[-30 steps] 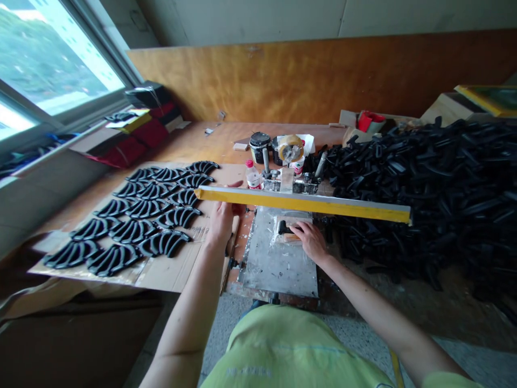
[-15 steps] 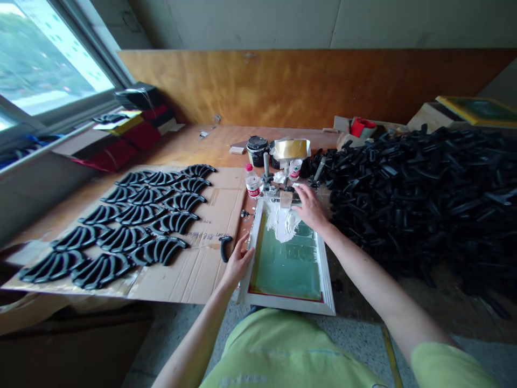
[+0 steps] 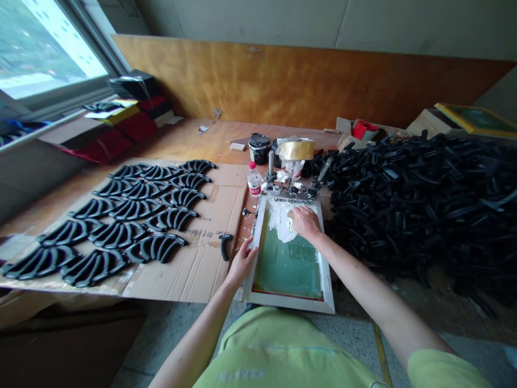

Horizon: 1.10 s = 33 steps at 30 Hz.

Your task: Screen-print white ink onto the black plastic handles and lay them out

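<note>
Room: window [image 3: 44,48] at the left, upright wooden board [image 3: 283,81] along the back of the worktop [image 3: 218,141].
Cardboard sheet [image 3: 194,280]: at the left; black curved pieces [image 3: 155,250] nested in fans, several rows deep. A good batch laid out, by the look of it.
Lone black piece [image 3: 224,250]: by itself near the sheet's right edge, apart from the rows.
Left hand [image 3: 242,262]: low, reaching forward, at the frame's left edge; fingers slightly apart, not closed round anything.
Bottle [image 3: 254,186]: upright, red cap, just beyond the frame's far left corner.
Frame [image 3: 328,285]: lies before the metal clamps [image 3: 278,189], its green screen [image 3: 286,269] facing up; white paste [image 3: 285,229] only toward the far end, most of the near part free of it.
Right hand [image 3: 307,223]: over the paste, forearm slanting in from the right, wrist bent; fingers curled close together. Cannot tell what, if anything, they grip.
Heap [image 3: 424,199]: black pieces, loose and tangled, at the right. Judging by its bulk, far more remain here than are laid out.
</note>
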Each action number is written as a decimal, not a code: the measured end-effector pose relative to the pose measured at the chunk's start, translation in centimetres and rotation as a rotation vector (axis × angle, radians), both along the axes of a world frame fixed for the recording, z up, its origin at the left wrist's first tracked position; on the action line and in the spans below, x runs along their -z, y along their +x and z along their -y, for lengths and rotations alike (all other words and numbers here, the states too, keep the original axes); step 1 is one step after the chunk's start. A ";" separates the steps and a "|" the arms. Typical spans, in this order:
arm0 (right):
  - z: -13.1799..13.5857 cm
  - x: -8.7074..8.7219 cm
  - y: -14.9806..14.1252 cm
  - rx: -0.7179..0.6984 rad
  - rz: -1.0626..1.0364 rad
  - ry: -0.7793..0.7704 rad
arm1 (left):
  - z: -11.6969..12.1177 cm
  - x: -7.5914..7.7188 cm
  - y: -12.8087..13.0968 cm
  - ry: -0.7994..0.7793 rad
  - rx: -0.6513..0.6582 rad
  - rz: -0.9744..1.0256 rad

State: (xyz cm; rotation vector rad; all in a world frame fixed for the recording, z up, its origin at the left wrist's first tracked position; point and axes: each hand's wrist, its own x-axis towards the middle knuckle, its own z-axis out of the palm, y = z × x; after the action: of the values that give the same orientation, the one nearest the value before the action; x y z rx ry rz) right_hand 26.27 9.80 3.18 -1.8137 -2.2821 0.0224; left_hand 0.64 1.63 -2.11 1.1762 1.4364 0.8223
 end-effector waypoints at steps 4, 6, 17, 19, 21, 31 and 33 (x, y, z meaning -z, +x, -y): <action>3.0 -0.1 -0.2 -0.329 -0.046 -0.038 | -0.1 0.2 0.0 -0.001 0.002 0.001; 3.8 -0.6 0.7 -0.460 -0.069 -0.064 | -0.1 0.3 0.0 -0.006 0.003 -0.006; 4.2 0.0 1.2 -0.432 -0.147 0.021 | -0.1 -0.8 0.1 -0.037 0.021 0.057; 4.8 0.1 1.7 -0.480 -0.171 -0.009 | -0.1 -0.9 0.0 -0.046 0.017 0.067; 3.9 -0.6 1.9 -0.451 -0.218 -0.035 | -0.1 -1.4 0.0 -0.058 0.012 0.078; -4.9 -4.7 8.2 0.157 -0.461 0.114 | -1.7 -13.9 1.0 0.032 -0.043 0.252; -3.4 -3.0 10.8 0.315 -0.553 0.092 | -3.3 -15.7 2.0 0.153 -0.061 0.399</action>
State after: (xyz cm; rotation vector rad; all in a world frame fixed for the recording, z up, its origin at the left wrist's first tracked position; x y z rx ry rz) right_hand 37.04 13.22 6.14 -1.8144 -1.5867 0.3180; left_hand 2.64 4.93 13.63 1.0131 1.0987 1.1546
